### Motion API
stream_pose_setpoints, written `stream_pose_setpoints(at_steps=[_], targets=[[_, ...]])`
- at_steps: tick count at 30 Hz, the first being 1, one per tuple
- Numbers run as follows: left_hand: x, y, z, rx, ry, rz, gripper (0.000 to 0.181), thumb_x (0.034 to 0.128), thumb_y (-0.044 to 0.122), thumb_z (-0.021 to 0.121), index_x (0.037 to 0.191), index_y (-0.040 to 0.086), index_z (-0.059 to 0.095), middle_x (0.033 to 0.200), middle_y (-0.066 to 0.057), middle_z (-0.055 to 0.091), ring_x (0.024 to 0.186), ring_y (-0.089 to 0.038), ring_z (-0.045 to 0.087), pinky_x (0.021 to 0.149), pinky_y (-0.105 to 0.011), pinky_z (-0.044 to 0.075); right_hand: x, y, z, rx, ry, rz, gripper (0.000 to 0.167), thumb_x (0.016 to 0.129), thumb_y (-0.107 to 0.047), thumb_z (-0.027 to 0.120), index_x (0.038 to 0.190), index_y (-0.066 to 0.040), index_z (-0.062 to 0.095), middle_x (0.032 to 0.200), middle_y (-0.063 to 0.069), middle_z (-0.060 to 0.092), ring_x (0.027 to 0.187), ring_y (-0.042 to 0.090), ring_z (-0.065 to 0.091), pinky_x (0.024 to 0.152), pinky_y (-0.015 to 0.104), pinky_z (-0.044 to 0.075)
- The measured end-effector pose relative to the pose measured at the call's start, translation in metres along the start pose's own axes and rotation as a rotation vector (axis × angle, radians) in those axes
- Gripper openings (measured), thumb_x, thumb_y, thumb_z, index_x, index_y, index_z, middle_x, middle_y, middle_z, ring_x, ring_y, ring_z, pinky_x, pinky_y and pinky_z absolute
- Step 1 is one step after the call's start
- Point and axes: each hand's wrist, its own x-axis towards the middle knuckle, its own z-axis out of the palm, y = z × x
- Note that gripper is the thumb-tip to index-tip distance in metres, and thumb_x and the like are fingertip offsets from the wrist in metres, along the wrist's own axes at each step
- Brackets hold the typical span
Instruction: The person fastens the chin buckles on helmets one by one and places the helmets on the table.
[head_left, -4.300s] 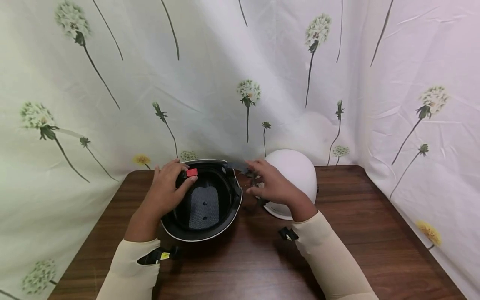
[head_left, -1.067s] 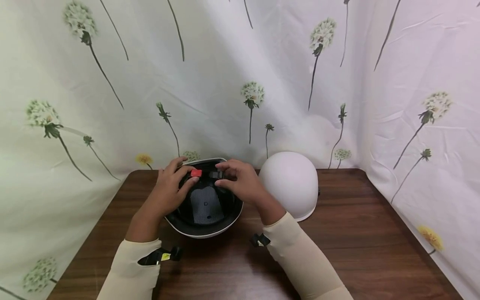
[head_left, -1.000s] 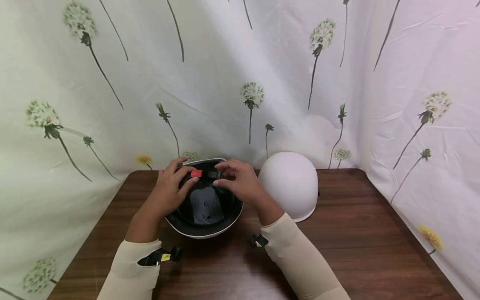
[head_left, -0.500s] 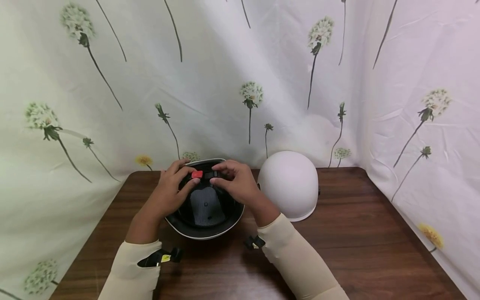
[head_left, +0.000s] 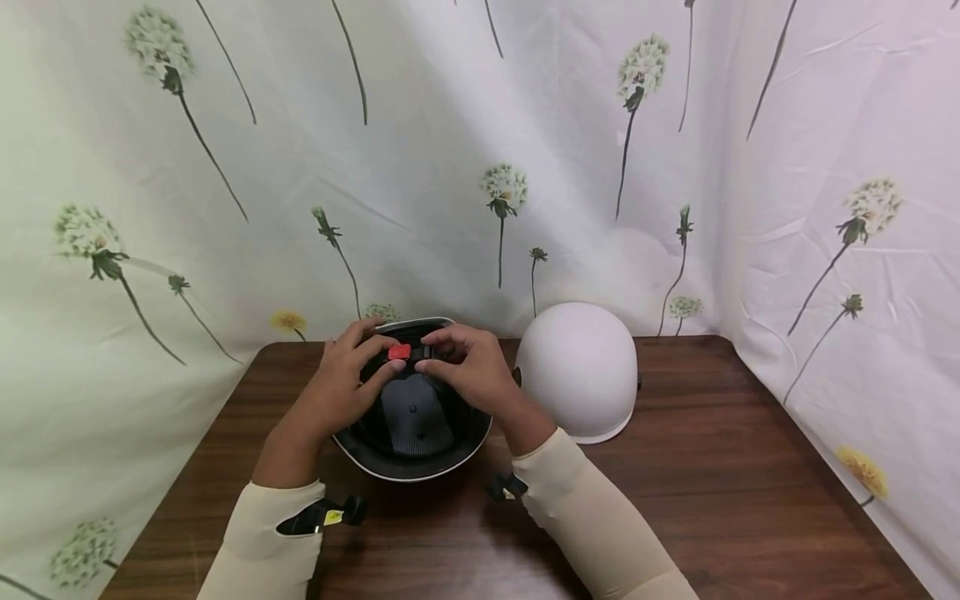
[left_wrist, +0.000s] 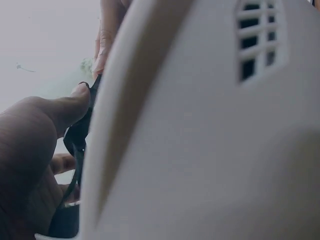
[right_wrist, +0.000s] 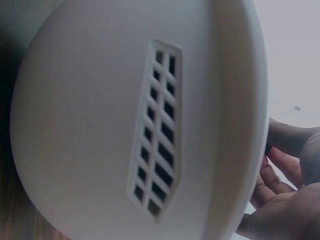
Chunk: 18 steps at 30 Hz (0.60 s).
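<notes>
An upturned white helmet (head_left: 416, 467) with a black padded lining lies on the table in the head view. Over its opening, my left hand (head_left: 337, 383) pinches the red end of a strap buckle (head_left: 399, 352) between thumb and fingers. Facing it, my right hand (head_left: 480, 367) pinches the black end of the buckle (head_left: 426, 353). The two ends lie in line and look to touch; whether they are locked I cannot tell. In the wrist views the helmet's white shell (right_wrist: 100, 125) with slotted vents (right_wrist: 162, 130) covers much of the hands' work.
A second white helmet (head_left: 577, 371) sits dome-up to the right, close to my right wrist. The brown wooden table (head_left: 720, 467) ends at a flower-printed curtain (head_left: 420, 150) behind. Small cameras are strapped at both sleeves.
My right hand has come left from between the two helmets, bringing the black buckle end up to the red one. The left hand has shifted slightly right with the red end.
</notes>
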Motion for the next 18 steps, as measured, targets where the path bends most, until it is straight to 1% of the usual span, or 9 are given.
stream_pose_setpoints(at_steps=[5, 10, 14, 18], targets=[[0.0007, 0.0019, -0.0007, 0.0, 0.004, 0.017, 0.025, 0.1045, 0.017, 0.074, 0.127, 0.006, 0.073, 0.163, -0.028, 0.045, 0.15, -0.054, 0.046, 0.117, -0.093, 0.012, 0.0, 0.0012, -0.0007, 0.004, 0.005, -0.02, 0.029, 0.095, -0.013, 0.087, 0.122, -0.008, 0.081, 0.108, 0.012, 0.075, 0.083, 0.01, 0.063, 0.074, 0.022, 0.054], [0.001, 0.0047, -0.0014, -0.005, 0.001, 0.014, 0.025, 0.104, 0.015, 0.074, 0.127, 0.007, 0.073, 0.166, -0.027, 0.041, 0.154, -0.054, 0.04, 0.118, -0.092, 0.011, 0.0002, 0.0016, -0.0016, 0.0, 0.007, -0.033, 0.03, 0.093, -0.011, 0.088, 0.121, -0.004, 0.081, 0.108, 0.012, 0.077, 0.084, 0.009, 0.063, 0.074, 0.021, 0.054], [0.0004, 0.0063, -0.0016, 0.006, -0.001, 0.007, 0.024, 0.1049, 0.017, 0.074, 0.127, 0.009, 0.074, 0.17, -0.024, 0.037, 0.157, -0.053, 0.037, 0.118, -0.094, 0.008, 0.0008, 0.0022, -0.0013, 0.001, 0.01, -0.038, 0.028, 0.091, -0.009, 0.089, 0.118, -0.005, 0.083, 0.106, 0.012, 0.077, 0.083, 0.007, 0.064, 0.074, 0.021, 0.055], [-0.0002, 0.0069, -0.0009, 0.022, 0.013, 0.028, 0.023, 0.1041, 0.017, 0.075, 0.126, 0.01, 0.075, 0.172, -0.023, 0.033, 0.156, -0.053, 0.038, 0.116, -0.095, 0.008, 0.0009, 0.0023, -0.0011, 0.005, 0.007, -0.042, 0.027, 0.09, -0.007, 0.09, 0.116, -0.006, 0.083, 0.103, 0.013, 0.077, 0.082, 0.005, 0.065, 0.075, 0.021, 0.056]])
